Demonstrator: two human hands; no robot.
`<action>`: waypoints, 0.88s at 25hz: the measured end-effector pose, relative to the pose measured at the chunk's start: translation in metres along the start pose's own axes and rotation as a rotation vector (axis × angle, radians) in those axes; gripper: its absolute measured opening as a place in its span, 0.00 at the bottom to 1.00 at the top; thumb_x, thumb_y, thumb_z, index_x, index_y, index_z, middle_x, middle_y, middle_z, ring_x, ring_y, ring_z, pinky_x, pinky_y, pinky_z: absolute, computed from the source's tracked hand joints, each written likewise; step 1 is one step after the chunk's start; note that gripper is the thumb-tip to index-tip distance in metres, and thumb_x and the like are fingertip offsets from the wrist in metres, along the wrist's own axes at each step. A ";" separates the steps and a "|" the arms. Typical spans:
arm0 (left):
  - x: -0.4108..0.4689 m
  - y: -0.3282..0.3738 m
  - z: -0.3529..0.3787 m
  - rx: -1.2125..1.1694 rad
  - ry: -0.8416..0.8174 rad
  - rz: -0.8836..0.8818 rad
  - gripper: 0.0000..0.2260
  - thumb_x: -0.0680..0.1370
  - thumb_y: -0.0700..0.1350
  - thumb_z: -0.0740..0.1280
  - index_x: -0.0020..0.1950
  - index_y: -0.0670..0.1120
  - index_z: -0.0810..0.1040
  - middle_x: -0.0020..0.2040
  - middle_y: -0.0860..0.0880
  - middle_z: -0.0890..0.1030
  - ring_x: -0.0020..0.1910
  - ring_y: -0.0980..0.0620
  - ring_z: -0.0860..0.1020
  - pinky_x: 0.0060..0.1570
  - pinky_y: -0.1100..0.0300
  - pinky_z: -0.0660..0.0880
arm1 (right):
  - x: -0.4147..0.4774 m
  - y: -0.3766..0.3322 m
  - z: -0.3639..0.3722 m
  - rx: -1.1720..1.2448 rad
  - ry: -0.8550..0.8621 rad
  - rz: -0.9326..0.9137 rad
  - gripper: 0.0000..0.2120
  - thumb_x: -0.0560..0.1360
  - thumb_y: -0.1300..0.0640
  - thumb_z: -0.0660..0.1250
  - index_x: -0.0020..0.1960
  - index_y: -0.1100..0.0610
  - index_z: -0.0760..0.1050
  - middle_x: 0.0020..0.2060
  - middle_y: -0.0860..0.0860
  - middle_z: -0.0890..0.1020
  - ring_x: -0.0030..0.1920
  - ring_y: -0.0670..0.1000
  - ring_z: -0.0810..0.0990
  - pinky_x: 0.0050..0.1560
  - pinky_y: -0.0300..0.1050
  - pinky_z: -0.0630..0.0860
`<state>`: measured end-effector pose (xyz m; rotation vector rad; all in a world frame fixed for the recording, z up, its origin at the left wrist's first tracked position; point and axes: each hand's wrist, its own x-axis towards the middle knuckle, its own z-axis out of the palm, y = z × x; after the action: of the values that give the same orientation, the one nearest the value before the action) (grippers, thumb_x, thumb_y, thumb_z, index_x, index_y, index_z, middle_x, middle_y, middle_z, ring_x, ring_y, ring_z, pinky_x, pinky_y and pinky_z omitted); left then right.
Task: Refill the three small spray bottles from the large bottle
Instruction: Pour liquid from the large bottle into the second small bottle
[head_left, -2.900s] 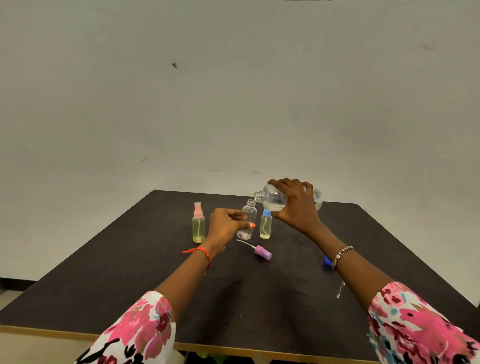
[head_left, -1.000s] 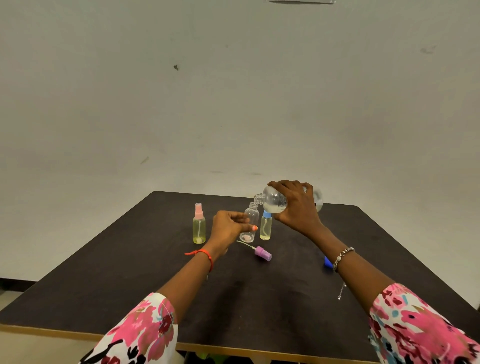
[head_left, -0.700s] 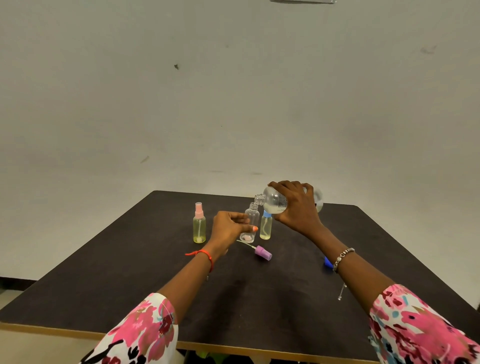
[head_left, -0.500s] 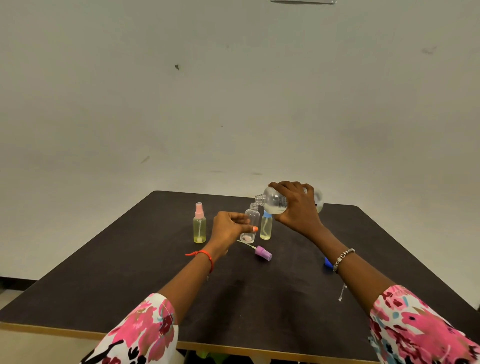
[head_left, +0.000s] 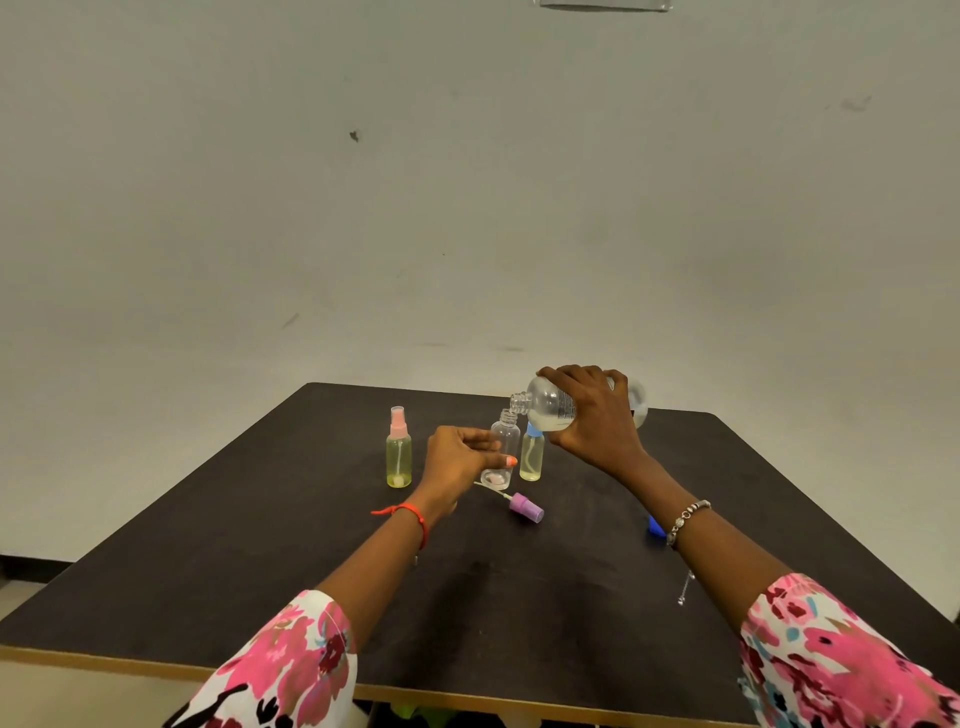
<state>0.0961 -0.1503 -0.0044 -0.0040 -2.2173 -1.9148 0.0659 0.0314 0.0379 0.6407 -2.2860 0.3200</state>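
Note:
My right hand (head_left: 597, 421) grips the large clear bottle (head_left: 550, 408), tipped on its side with its open neck just above the mouth of a small uncapped clear bottle (head_left: 504, 441). My left hand (head_left: 460, 460) holds that small bottle upright on the dark table (head_left: 260, 545). Behind it stands a small blue-capped bottle (head_left: 531, 457) with yellowish liquid. A pink-capped spray bottle (head_left: 398, 449) with yellow liquid stands to the left. The purple spray cap (head_left: 524, 507) with its tube lies on the table in front.
A blue cap (head_left: 655, 526) lies partly hidden behind my right forearm. The table's front edge runs along the bottom of the view, its far edge against a plain pale wall.
Almost nothing differs; the large bottle stays tipped over the small clear bottle and both hands keep their hold.

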 end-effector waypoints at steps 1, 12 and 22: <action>0.000 0.000 0.000 0.002 0.001 0.000 0.19 0.62 0.36 0.77 0.52 0.40 0.80 0.47 0.44 0.83 0.46 0.51 0.81 0.47 0.58 0.79 | 0.000 0.000 0.000 0.000 -0.004 0.001 0.30 0.63 0.50 0.74 0.63 0.51 0.71 0.57 0.51 0.78 0.57 0.54 0.75 0.62 0.55 0.61; -0.002 0.000 -0.001 -0.001 -0.002 0.003 0.20 0.62 0.36 0.77 0.53 0.39 0.80 0.47 0.44 0.83 0.46 0.51 0.81 0.47 0.58 0.79 | 0.000 0.000 0.000 -0.010 -0.011 0.000 0.30 0.63 0.50 0.74 0.63 0.51 0.71 0.57 0.51 0.78 0.57 0.54 0.75 0.62 0.55 0.60; -0.002 -0.002 -0.001 -0.024 -0.001 0.002 0.21 0.62 0.35 0.77 0.53 0.38 0.79 0.48 0.42 0.83 0.46 0.50 0.81 0.49 0.56 0.78 | 0.000 -0.002 0.000 -0.023 -0.012 -0.012 0.30 0.63 0.50 0.74 0.63 0.51 0.72 0.57 0.51 0.78 0.57 0.54 0.75 0.62 0.56 0.61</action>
<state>0.0984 -0.1515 -0.0063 -0.0112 -2.1940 -1.9411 0.0673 0.0295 0.0376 0.6462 -2.2935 0.2841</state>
